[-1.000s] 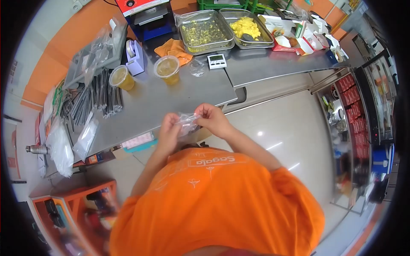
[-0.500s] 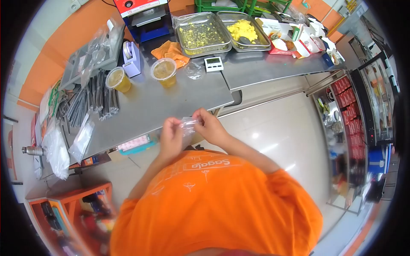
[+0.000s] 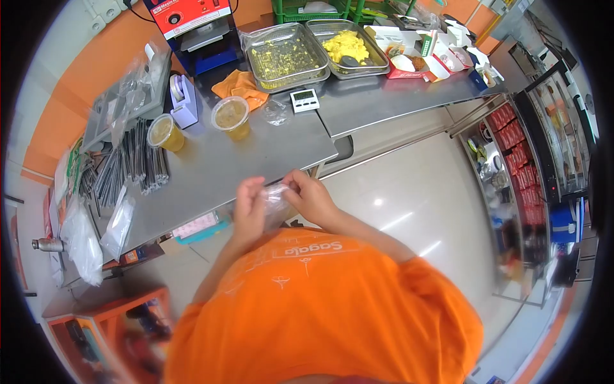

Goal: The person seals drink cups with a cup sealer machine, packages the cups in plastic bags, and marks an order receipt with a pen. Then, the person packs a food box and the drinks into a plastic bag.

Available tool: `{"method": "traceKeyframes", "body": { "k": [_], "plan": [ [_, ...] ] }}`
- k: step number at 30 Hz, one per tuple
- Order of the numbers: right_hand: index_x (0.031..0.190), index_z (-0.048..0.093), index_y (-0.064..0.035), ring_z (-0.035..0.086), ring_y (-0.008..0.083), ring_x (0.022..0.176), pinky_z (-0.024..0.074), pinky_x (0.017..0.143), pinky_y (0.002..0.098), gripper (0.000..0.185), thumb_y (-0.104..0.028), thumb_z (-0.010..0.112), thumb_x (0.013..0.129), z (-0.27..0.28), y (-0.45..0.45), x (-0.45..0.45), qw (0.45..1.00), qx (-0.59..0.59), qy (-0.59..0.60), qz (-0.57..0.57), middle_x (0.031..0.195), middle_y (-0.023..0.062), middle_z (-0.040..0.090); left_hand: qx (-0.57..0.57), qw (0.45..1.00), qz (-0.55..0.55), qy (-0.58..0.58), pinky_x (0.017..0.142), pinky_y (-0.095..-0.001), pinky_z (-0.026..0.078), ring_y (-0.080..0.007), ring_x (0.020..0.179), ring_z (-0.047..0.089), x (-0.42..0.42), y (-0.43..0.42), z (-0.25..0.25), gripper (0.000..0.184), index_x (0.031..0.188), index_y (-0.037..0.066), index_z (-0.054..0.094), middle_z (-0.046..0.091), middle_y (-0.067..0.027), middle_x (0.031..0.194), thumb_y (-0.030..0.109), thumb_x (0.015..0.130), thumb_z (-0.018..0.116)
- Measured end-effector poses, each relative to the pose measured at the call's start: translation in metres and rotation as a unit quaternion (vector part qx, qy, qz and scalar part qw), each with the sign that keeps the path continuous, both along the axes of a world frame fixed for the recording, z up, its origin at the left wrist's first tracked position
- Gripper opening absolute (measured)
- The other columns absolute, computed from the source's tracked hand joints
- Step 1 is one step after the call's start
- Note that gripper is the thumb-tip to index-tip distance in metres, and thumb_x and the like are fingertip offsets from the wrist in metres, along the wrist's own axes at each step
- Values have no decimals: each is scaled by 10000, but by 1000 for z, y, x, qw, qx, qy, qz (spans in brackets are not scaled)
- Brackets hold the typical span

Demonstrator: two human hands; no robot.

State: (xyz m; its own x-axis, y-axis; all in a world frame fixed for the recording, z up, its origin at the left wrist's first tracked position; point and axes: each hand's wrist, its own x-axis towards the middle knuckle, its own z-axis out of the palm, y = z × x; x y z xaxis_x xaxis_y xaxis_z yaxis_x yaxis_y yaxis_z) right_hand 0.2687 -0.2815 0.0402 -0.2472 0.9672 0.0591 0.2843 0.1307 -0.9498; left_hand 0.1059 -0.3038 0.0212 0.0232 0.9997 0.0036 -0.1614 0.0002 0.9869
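Between my two hands is a clear plastic bag [image 3: 275, 200], crumpled and see-through, just off the front edge of the steel table [image 3: 256, 160]. My left hand [image 3: 249, 203] pinches its left side, and my right hand [image 3: 308, 195] grips its upper right side between thumb and fingers. On the table beyond stand two lidded plastic cups of yellow-brown liquid, the nearer-to-centre cup [image 3: 231, 118] and the left cup [image 3: 165, 133]. Beside them lie a small crumpled piece of clear plastic [image 3: 275, 112] and a white digital timer [image 3: 305, 100].
A tape dispenser [image 3: 183, 102], a bundle of dark straws [image 3: 137, 157] and plastic bags [image 3: 84, 240] are at the left. Behind the cups are an orange cloth [image 3: 240, 88], a sealing machine [image 3: 197, 32], a crumb-strewn tray [image 3: 286, 57], a tray of yellow food [image 3: 346, 51] and food boxes [image 3: 425, 61].
The view has shifted slightly, so the tabletop things sit a little further left. The plastic bag hangs more spread between my hands, and my left hand has turned more upright.
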Motion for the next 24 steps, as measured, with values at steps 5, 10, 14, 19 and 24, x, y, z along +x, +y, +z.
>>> {"method": "traceKeyframes", "body": {
  "k": [5,10,14,19,24],
  "plan": [
    [788,512,-33,568,272,549,445,530,349,162,-104,637,714,0,2,7,991,101,-83,3,585,107,556,46,994,-53,88,785,-257,400,-122,885,483,-12,-1,-21,314,1132,24,355,507,-79,972,-20,841,464],
    [778,502,-32,528,234,489,429,485,320,181,-134,650,759,-11,14,11,973,162,-164,-22,573,98,538,144,963,-53,222,702,-249,398,-107,811,477,-7,-2,-26,305,1071,36,356,479,-58,898,-12,816,518],
    [797,510,-32,535,214,503,437,493,301,201,-169,658,792,-16,14,8,981,124,-98,-109,586,91,549,132,953,-59,266,605,-224,397,-84,745,476,-2,-4,-28,303,1036,38,349,456,-45,854,-33,805,532],
    [847,510,-21,585,237,650,461,583,321,163,-22,625,730,-22,9,-8,994,72,-21,-74,724,118,580,80,922,29,378,657,-273,411,-138,751,510,-5,3,-5,182,977,27,447,503,-64,861,33,817,533],
    [897,522,-38,569,240,739,448,649,324,247,25,593,669,-16,11,-10,995,33,-88,36,798,99,565,58,981,-33,183,792,-307,430,-205,840,558,-15,9,3,161,985,11,504,558,-107,929,9,831,455]
  ]
}}
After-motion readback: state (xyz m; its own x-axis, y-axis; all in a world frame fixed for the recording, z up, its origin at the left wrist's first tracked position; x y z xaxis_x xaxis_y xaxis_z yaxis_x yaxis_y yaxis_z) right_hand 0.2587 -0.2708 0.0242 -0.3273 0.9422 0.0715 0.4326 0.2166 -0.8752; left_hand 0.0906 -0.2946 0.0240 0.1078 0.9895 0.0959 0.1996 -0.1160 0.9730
